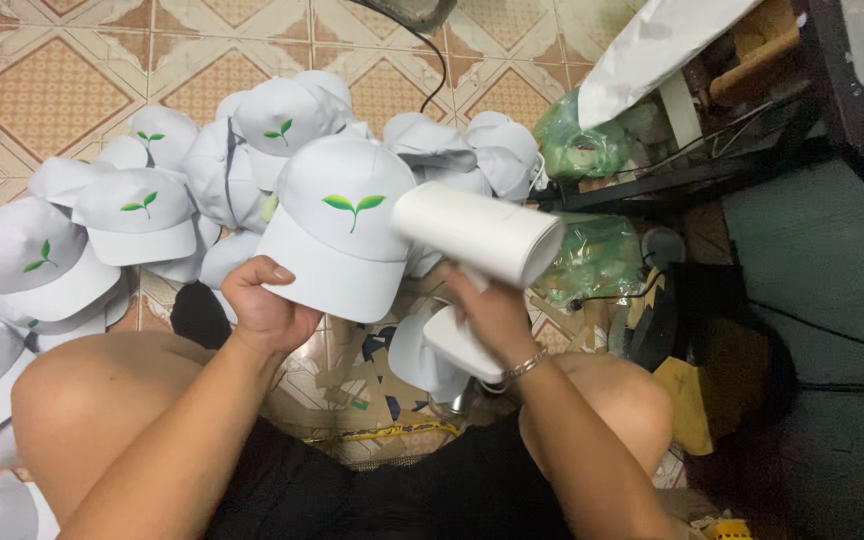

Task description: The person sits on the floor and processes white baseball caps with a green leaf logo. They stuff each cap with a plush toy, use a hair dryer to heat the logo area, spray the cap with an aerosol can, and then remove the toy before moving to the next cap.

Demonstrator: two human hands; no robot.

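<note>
A white fabric baseball cap with a green two-leaf sprout emblem (337, 225) is held up at the centre of the view, crown facing the camera and brim pointing down. It is gripped at the lower left corner of its brim by the left hand (264, 305), whose thumb is laid over the top of the brim while the fingers are curled beneath it; the hand is closed firmly on the brim edge, so that the rest of the cap stands up and to the right of the grip.

A white plastic handheld appliance with a cylindrical head and a flat folding handle (477, 235) is held by the right hand (492, 310). The hand is wrapped around the handle below the cylinder, and the rounded head is seen just beside the right side of the cap's crown, apparently touching or nearly touching it. A silver bracelet (524, 365) is worn on the right wrist.

Behind the held cap, a heap of matching white caps (142, 210) is spread over the patterned tiled floor (52, 90). Crumpled green plastic bags (582, 150) are seen to the right.
</note>
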